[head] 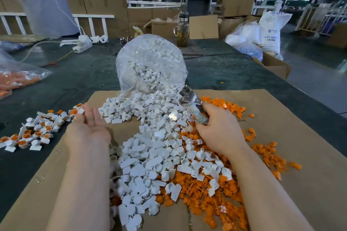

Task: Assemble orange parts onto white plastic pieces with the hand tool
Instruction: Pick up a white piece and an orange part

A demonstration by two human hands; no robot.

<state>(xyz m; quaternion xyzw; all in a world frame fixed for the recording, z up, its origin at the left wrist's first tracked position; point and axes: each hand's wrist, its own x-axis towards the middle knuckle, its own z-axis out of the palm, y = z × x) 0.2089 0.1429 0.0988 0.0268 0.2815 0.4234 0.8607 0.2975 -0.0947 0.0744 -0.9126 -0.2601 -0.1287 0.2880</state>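
Observation:
A long heap of white plastic pieces [150,148] spills from a clear bag [150,62] down the middle of a cardboard sheet [300,155]. Loose orange parts [210,193] lie to its right and underneath it. My right hand [219,129] grips the taped handle of a metal hand tool [189,97], whose jaws point up and away over the heap. My left hand [90,125] hovers palm up with relaxed fingers, holding nothing, at the sheet's left edge. Just beyond its fingertips lies a pile of joined white-and-orange pieces [35,131] on the dark table cover.
A bag of orange parts [16,78] sits far left. A power strip [82,45] and a glass bottle [182,32] stand at the back. A person in a grey shirt [43,0] stands back left. Cardboard boxes [274,65] and white sacks [270,28] are at the right.

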